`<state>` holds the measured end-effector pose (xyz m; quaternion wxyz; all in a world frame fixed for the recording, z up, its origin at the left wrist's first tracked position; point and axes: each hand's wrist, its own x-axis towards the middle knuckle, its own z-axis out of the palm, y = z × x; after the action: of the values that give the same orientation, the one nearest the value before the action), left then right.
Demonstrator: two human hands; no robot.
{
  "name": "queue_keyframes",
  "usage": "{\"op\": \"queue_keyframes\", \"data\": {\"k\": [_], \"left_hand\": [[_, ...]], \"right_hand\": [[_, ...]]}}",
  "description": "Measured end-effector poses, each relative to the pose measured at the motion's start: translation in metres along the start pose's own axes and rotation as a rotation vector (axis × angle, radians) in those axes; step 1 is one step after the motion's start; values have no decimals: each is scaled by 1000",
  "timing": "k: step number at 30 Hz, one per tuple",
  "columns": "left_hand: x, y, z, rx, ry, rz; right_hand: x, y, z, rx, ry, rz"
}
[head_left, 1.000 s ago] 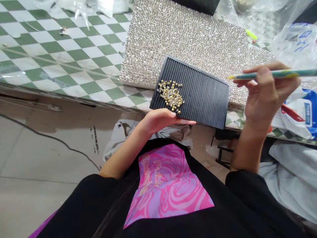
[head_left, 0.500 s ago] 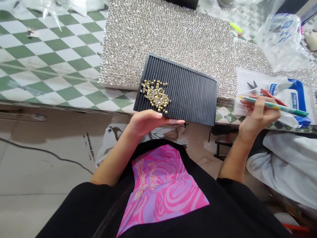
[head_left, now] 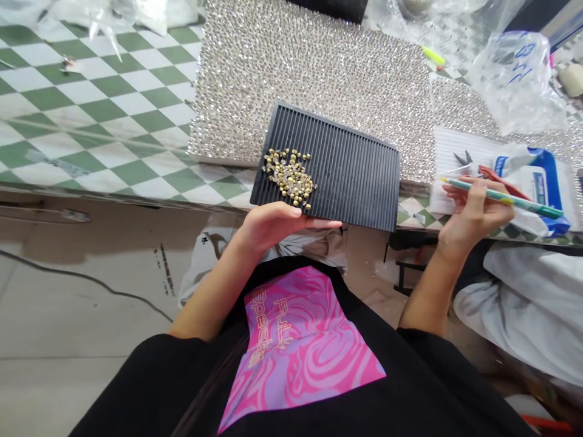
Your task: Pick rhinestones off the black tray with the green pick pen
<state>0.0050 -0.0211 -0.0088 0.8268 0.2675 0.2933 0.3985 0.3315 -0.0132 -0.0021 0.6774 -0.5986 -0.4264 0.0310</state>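
My left hand point(head_left: 276, 226) grips the near edge of a black ridged tray point(head_left: 350, 170), thumb on top and fingers beneath. Many small gold-backed rhinestones point(head_left: 291, 179) lie in a loose heap on the tray's left part. Off to the right, my right hand point(head_left: 476, 209) is closed around a slim teal pen-like stick point(head_left: 523, 203) with a yellowish tip pointing left. That hand is apart from the tray, above the plastic packet and scissors. Behind the tray lies a wide panel point(head_left: 314, 67) covered in sparkling stones.
A blue-and-white packet point(head_left: 553, 188) and red-handled scissors point(head_left: 463, 159) lie at the right on white sheets. Clear plastic bags point(head_left: 519, 85) and a yellow-green marker point(head_left: 432, 56) are farther back. The green-and-white checked tabletop point(head_left: 104, 121) extends left; its front edge runs below the tray.
The view has shifted slightly. Both hands keep their hold, on the tray and on the teal stick, with hardly any movement.
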Motion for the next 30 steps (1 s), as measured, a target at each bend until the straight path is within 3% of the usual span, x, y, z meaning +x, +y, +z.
{"op": "queue_keyframes", "data": {"k": [3, 6, 9, 13, 16, 20, 30], "left_hand": [[1, -1, -1, 10, -53, -14], [2, -2, -2, 35, -97, -27], [3, -2, -2, 50, -149, -38], [4, 1, 4, 17, -157, -62], [3, 4, 9, -33, -151, -74], [2, 3, 8, -43, -166, -79], [3, -1, 3, -32, -189, -76]], "right_hand": [[1, -9, 10, 87, 23, -17], [-6, -28, 30, 201, -77, -76], [-17, -54, 54, 233, -328, -96], [-26, -81, 86, 229, -822, -104], [-25, -90, 105, 262, -1012, -107], [-25, -94, 119, 311, -1084, -119], [-27, -92, 118, 255, -1026, -121]]}}
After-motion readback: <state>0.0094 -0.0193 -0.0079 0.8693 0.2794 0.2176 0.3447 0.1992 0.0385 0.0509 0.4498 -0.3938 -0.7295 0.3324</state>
